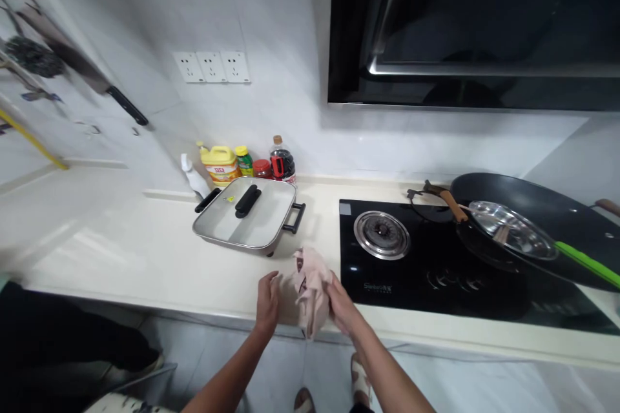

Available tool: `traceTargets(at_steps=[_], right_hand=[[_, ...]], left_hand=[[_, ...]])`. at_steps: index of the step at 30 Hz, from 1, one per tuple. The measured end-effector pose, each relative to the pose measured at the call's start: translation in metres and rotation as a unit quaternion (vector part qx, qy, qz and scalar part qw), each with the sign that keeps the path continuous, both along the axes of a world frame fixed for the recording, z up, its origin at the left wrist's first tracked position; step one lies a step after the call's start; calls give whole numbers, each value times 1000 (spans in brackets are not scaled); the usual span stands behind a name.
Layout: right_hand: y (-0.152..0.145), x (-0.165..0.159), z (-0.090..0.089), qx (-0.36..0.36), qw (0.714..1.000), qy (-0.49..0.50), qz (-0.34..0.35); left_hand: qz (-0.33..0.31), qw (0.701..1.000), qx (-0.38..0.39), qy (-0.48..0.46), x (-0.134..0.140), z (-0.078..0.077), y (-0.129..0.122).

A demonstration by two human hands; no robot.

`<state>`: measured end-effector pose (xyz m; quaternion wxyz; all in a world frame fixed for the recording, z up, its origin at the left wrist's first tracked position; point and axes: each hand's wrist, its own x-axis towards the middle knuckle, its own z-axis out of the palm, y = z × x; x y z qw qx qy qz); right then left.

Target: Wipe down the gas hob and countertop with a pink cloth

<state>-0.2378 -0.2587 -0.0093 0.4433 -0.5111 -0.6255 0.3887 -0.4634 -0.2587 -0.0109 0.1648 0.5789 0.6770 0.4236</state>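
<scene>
A crumpled pale pink cloth (314,290) with dark marks is held up over the front edge of the counter. My right hand (343,302) grips its right side with closed fingers. At the cloth's left, my left hand (268,302) is curled, and a thin blurred edge of the fabric reaches its fingertips. Just behind the hands stands a square electric pan (237,246) with black side handles. On it rests a glass lid (268,206) with a black knob handle (248,201).
Behind the pan stand a spray bottle (194,179), a yellow jug (221,166) and several condiment containers. A black cooktop (387,284) lies to the right, bearing a large wok (523,197) and a metal lid (513,226). A range hood (460,87) overhangs it. Someone's dark-clothed leg (72,329) is at left.
</scene>
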Motion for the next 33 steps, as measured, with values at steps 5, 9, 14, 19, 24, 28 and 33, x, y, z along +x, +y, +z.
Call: traceTargets(at_steps=[5,9,14,19,24,28,33], right_hand=[[25,88,-7,29,985,-83,-150],[18,140,-20,45,958,-159,-236],[3,139,-38,81,924,-290,-237],[0,137,-51,129,871,-409,-238],[0,141,-54,141,857,-434,-241],[-1,138,-52,140,849,-449,-243],[-1,138,-51,130,850,-450,-241]], left_hand=[[12,999,33,-31,3,3,-27],[-60,996,62,21,29,13,-33],[-119,982,8,149,101,25,-16],[-179,961,-48,206,153,10,2],[-220,945,-35,239,127,6,32],[-180,947,-52,260,100,17,89],[-143,960,-67,232,97,16,161]])
